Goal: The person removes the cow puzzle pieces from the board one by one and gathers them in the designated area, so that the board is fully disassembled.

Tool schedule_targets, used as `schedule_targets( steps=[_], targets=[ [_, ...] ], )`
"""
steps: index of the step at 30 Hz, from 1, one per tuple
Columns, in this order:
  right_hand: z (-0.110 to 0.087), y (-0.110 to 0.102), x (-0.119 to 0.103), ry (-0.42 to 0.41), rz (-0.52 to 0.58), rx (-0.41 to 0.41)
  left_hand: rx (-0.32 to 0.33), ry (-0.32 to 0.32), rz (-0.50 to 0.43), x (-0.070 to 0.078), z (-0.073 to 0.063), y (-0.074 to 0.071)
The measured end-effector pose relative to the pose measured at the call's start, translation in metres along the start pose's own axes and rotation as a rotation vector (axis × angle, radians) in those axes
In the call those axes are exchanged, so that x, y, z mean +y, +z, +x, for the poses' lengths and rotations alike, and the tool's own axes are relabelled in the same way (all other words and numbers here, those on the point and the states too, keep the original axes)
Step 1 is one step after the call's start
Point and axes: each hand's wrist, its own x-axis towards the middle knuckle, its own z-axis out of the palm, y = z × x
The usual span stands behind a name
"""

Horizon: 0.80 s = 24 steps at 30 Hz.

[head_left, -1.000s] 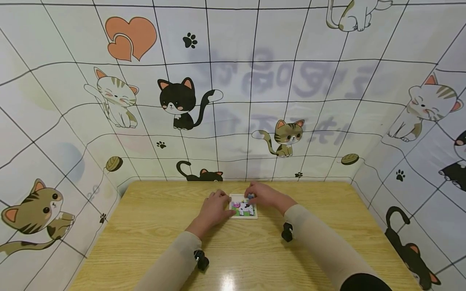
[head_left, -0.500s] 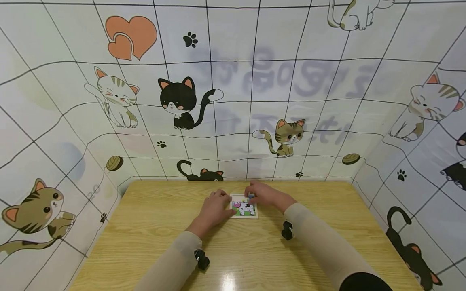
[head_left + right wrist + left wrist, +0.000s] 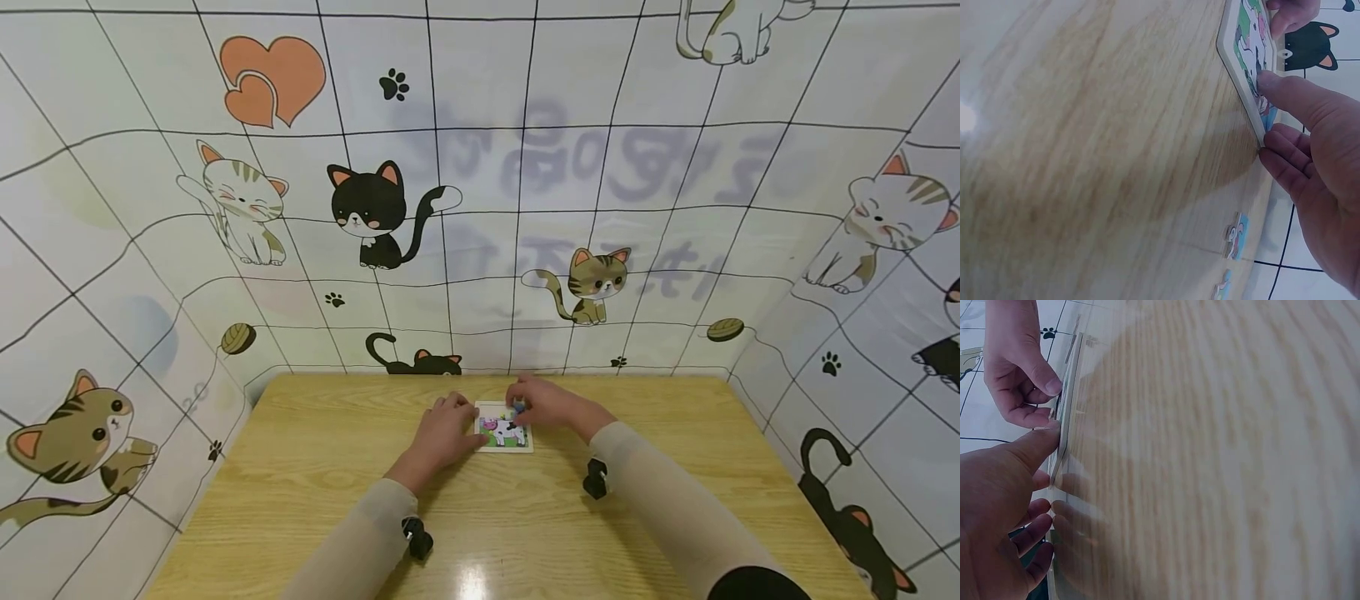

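Observation:
A small puzzle board (image 3: 510, 451) with a pale frame and a spotted cow picture lies flat near the table's back edge. Bare pale backing shows along its top left. My left hand (image 3: 442, 429) holds the board's left side, thumb on the lower left rim and fingers beside the upper corner. At the upper right, my right hand (image 3: 555, 406) pinches a small bluish puzzle piece (image 3: 519, 407), mostly hidden by the fingers. In the right wrist view, the right thumb (image 3: 1275, 84) presses on the printed surface while the other fingers curl at the board's edge.
Two loose puzzle pieces, one blue and red (image 3: 1239, 236) and one lighter (image 3: 1222, 286), lie on the wooden table (image 3: 495, 517) near the right hand. A cat-printed cloth wall (image 3: 480, 250) stands right behind the table and along both sides.
Both hands stay nearly in place. The bluish piece shifts slightly under the right fingers, and a little more coloured print shows above the cow's back.

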Motion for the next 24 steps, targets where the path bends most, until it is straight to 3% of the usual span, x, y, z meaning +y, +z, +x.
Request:
schedule_targets(
  steps=[13, 24],
  targets=[
    [-0.0043, 0.0033, 0.0027, -0.028, -0.002, 0.049, 0.002, -0.003, -0.006, 0.0018, -0.0011, -0.0021],
    [-0.0045, 0.0084, 0.0039, -0.003, -0.019, 0.079, 0.002, -0.002, 0.002, 0.0021, -0.0007, -0.0036]
  ],
)
